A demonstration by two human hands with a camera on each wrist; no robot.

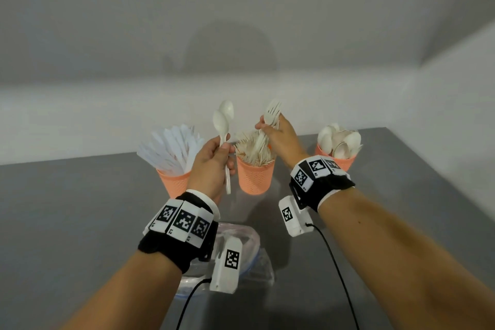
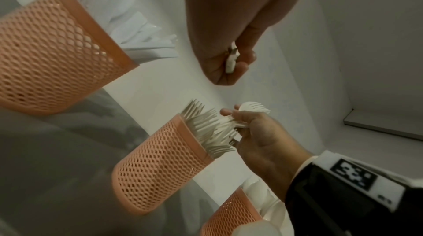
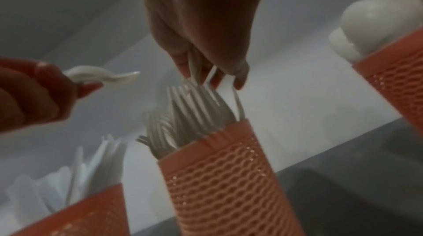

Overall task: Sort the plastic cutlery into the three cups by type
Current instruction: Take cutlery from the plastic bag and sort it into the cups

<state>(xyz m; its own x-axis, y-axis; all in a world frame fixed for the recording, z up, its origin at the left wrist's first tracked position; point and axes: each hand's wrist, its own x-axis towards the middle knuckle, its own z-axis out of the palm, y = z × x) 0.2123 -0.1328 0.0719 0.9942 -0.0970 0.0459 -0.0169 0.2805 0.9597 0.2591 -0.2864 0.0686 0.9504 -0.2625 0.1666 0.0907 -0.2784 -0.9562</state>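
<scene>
knives cup (image 1: pixel 174 182), forks cup (image 1: pixel 254 178), spoons cup (image 1: pixel 345 162)

Three salmon-orange plastic mesh cups (image 1: pixel 255 178) carry a fine honeycomb lattice below a plain band at the rim. The flat plastic knives (image 1: pixel 174 149) are cool white; the plastic forks (image 1: pixel 254 149) and the round-bowled plastic spoons (image 1: pixel 338 140) look creamier (ivory, nearly). The smooth tabletop (image 1: pixel 80 209) is mid grey. The black fabric wristbands (image 1: pixel 171 245) bear white tiles printed with black square codes.
</scene>
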